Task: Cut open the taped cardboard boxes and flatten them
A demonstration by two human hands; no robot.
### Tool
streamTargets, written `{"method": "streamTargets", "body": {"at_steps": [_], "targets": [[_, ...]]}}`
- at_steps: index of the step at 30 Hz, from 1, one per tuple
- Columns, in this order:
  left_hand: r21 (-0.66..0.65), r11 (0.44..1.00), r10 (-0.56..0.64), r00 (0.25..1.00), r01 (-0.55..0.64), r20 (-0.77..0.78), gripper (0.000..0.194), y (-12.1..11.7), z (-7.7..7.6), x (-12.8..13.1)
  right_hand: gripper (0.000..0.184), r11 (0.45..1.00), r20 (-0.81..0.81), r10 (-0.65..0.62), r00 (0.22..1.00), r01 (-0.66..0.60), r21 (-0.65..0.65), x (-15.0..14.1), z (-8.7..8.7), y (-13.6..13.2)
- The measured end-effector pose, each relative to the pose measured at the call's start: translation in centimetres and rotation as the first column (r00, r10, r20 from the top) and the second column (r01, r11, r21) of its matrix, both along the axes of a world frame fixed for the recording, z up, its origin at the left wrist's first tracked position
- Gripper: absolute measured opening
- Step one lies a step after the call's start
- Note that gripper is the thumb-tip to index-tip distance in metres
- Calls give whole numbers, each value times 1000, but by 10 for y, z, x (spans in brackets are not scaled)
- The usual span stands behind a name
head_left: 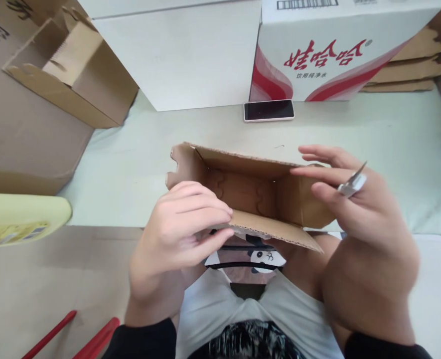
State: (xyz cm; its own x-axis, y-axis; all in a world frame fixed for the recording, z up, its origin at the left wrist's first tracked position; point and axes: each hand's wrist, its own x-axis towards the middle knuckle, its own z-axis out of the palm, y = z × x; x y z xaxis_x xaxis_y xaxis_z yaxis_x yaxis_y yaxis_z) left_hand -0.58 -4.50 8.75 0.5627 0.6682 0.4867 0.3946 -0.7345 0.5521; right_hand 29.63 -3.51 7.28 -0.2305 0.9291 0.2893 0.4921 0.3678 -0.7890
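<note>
A small brown cardboard box [242, 192] is held open-side up in front of me, its interlocked bottom flaps visible inside. My left hand [179, 234] pinches the near wall of the box, fingers curled over its edge. My right hand [351, 209] rests against the right end of the box with fingers stretched out along the far flap. A small silvery metal piece [352, 183] sits on one of its fingers; I cannot tell what it is.
A phone [268, 110] lies on the pale table [392, 149] before a white and red printed carton [332, 50]. An assembled brown box [71, 70] sits at back left on large cardboard. Flat cardboard stacks [410, 70] lie at right. Red handles [74, 334] show at bottom left.
</note>
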Motion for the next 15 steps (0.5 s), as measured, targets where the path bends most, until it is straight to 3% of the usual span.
{"method": "streamTargets", "body": {"at_steps": [2,4,6,8,9,10,12,15], "targets": [[-82,996,-23,995,31,100,13,-4,-1,-4,33,995,-5,-100,995,100,20,-3,-4,1],[-107,994,48,979,-27,198,15,-6,-5,-7,35,985,-12,-172,985,172,1,-6,-9,2],[-46,970,239,909,-238,340,14,-2,-13,-11,34,967,-25,-250,968,249,-46,-11,-12,2],[-4,867,432,746,-498,507,9,7,-24,-15,32,953,-37,-299,954,296,-64,-17,-13,2],[-31,809,509,673,-587,536,8,13,-31,-18,31,951,-41,-306,951,303,-57,-20,-13,2],[-86,785,561,646,-613,517,12,19,-39,-21,30,951,-37,-307,951,305,-45,-24,-13,2],[-213,829,552,699,-516,455,25,29,-51,-25,30,949,-14,-315,949,314,-26,-31,-12,2],[-271,900,431,799,-342,420,37,36,-60,-25,25,920,0,-389,921,389,-42,-39,-11,2]]}}
